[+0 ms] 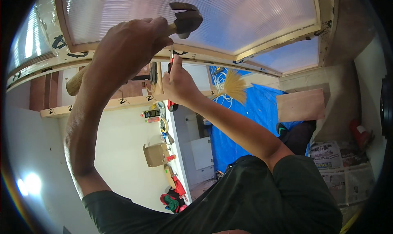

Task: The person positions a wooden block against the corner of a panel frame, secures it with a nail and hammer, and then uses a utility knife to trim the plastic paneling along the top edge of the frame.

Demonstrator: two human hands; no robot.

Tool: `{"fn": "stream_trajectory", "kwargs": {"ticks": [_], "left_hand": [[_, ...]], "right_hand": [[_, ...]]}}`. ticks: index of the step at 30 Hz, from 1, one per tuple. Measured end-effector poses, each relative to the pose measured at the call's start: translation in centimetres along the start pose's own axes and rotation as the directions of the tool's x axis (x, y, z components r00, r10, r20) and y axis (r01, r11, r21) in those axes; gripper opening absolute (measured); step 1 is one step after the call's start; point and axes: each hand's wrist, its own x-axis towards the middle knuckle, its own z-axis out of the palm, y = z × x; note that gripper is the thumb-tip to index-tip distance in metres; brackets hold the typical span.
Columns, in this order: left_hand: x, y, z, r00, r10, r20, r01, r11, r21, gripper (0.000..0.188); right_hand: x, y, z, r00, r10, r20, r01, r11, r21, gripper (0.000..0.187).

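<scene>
My left hand (123, 53) is closed round the wooden handle of a claw hammer (188, 21), raised in front of a ribbed translucent panel (213, 17). The hammer's handle end sticks out past my left wrist. My right hand (179, 84) grips a red-and-black handled tool (172, 106) with a thin metal blade pointing up. That blade's tip is close to the wooden frame (204, 55) along the panel's edge, just below the hammer head. Whether the tip touches the wood I cannot tell.
Bottles, tape, a cardboard box (154, 155) and cloths line a white ledge (178, 152). Below lies a blue tarp (241, 131) with a straw broom (234, 86) and white cable above it. A brown board (301, 105) and newspapers (342, 168) are at the right.
</scene>
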Motion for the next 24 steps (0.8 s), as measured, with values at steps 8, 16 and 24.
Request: {"fn": "stream_trajectory", "kwargs": {"ticks": [8, 16, 24], "left_hand": [[0.0, -0.3, 2.0, 0.994, 0.022, 0.111, -0.026, 0.999, 0.035, 0.022], [0.5, 0.2, 0.8, 0.999, 0.050, -0.021, -0.049, 0.998, 0.034, 0.022], [0.8, -1.5, 3.0, 0.992, 0.098, 0.079, -0.100, 0.995, 0.025, 0.024]], "right_hand": [[-0.1, 0.0, 0.2, 0.999, 0.037, 0.026, -0.038, 0.999, 0.026, 0.065], [0.0, -0.6, -0.7, 0.994, 0.096, 0.057, -0.099, 0.994, 0.043, 0.063], [0.0, -0.9, -0.6, 0.990, 0.121, 0.073, -0.124, 0.992, 0.033, 0.062]]}}
